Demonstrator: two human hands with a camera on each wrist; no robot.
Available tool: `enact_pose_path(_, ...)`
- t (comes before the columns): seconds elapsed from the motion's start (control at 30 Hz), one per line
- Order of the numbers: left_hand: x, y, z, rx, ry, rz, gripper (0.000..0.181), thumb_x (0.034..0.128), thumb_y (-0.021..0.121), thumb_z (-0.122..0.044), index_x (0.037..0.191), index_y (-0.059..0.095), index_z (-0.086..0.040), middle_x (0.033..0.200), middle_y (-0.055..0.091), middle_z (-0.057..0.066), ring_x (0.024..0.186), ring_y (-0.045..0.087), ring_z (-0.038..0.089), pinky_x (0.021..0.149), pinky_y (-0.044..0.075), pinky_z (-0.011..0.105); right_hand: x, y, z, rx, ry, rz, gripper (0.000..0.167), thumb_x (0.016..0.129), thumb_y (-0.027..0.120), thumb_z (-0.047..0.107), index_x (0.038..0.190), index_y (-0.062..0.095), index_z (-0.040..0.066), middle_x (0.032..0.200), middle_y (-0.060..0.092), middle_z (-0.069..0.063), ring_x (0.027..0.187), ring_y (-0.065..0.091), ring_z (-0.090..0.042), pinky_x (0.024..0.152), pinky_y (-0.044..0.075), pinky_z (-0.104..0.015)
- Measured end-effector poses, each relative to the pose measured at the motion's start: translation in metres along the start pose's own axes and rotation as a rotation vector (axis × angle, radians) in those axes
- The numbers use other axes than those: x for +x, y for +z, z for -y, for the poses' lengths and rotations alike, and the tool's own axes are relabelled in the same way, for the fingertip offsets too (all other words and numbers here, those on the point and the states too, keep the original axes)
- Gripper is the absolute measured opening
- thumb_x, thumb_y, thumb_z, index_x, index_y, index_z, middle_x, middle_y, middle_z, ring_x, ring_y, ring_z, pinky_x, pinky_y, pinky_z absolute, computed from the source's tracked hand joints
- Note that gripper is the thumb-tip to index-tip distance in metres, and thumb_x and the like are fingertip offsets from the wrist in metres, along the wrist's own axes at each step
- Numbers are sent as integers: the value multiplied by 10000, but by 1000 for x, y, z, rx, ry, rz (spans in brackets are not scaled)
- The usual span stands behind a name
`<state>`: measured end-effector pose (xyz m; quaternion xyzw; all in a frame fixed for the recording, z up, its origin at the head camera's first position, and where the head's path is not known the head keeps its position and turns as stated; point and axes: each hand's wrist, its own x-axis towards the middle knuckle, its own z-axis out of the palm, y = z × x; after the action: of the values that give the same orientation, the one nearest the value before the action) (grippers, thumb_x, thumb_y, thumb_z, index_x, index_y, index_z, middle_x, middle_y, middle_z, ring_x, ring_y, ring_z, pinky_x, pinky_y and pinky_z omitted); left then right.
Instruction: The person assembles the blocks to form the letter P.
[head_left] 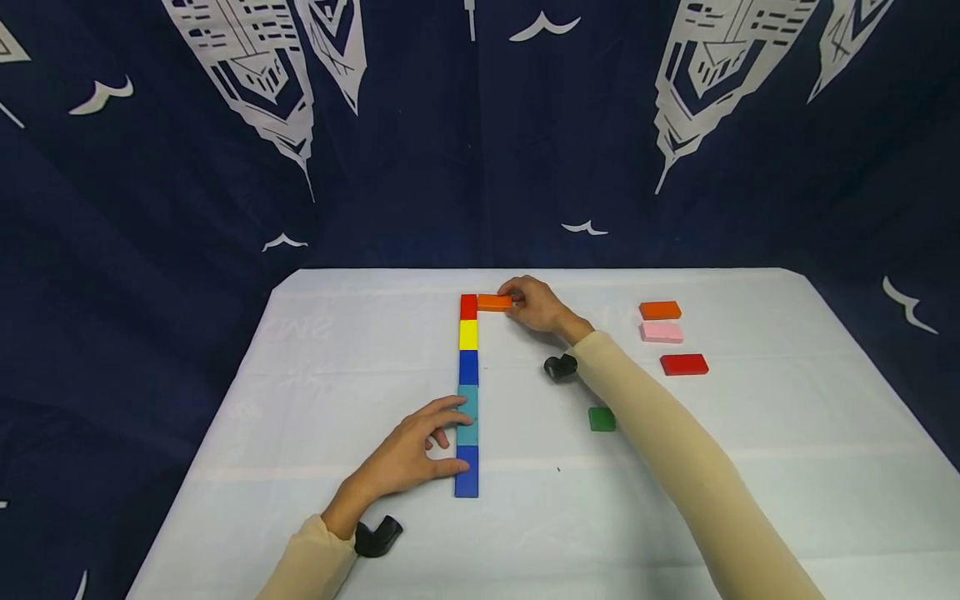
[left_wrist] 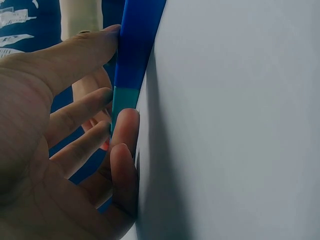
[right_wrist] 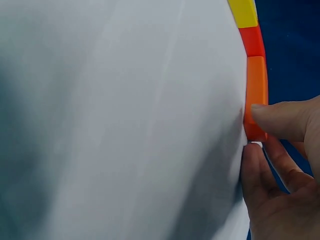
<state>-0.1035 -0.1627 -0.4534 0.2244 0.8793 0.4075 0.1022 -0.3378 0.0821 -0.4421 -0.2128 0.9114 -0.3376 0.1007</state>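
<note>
A straight column of flat rectangular blocks runs up the middle of the table: a blue block (head_left: 467, 479) nearest me, then teal blocks (head_left: 468, 433), another blue block (head_left: 468, 367), a yellow block (head_left: 468, 335) and a red block (head_left: 468, 307) at the far end. My right hand (head_left: 542, 307) pinches an orange block (right_wrist: 256, 82) by its outer end; it lies crosswise, its other end against the red block. Beside the column's near part, my left hand (head_left: 408, 450) rests its thumb on the nearest blue block and its fingertips on the teal ones.
To the right lie another orange block (head_left: 660, 310), a pink block (head_left: 662, 332) and a red block (head_left: 684, 364). A green block (head_left: 602, 419) sits partly behind the right forearm. The white table (head_left: 337, 367) ends at a dark blue patterned cloth (head_left: 420, 183).
</note>
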Motion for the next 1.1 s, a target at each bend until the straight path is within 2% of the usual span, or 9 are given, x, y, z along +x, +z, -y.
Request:
enact_pose_path(0.17, 0, 0, 0, 10, 6, 1, 512, 842, 823, -282, 1300, 644, -138, 1556, 433, 59, 848, 571, 97, 756, 472, 242, -5, -11, -4, 13, -28, 3, 382, 916, 644, -15, 1292, 587, 21, 1343, 554, -186, 1217, 583, -341, 1056, 467, -439)
enact_pose_path(0.4, 0, 0, 1, 10, -1, -5, 514, 834, 830, -285, 1295, 650, -150, 1550, 439, 50, 850, 565, 94, 751, 469, 243, -18, -34, -15, 32, -85, -6, 361, 919, 650, -7, 1275, 592, -12, 1334, 591, -187, 1210, 594, -371, 1030, 483, -464)
enact_pose_path(0.8, 0, 0, 0, 15, -7, -1, 516, 834, 830, -292, 1297, 648, -151, 1554, 436, 47, 849, 567, 97, 750, 466, 249, -46, -79, -51, 21, -58, 19, 339, 946, 636, 11, 1280, 599, -33, 1372, 570, -197, 1227, 571, -404, 1016, 471, -516)
enact_pose_path(1.1, 1, 0, 1, 22, -9, -1, 512, 835, 829, -286, 1296, 649, -156, 1556, 433, 40, 849, 569, 84, 758, 466, 251, -66, -103, -79, -11, -4, -12, 326, 951, 638, 39, 1268, 610, -31, 1343, 577, -219, 1214, 574, -406, 1026, 450, -523)
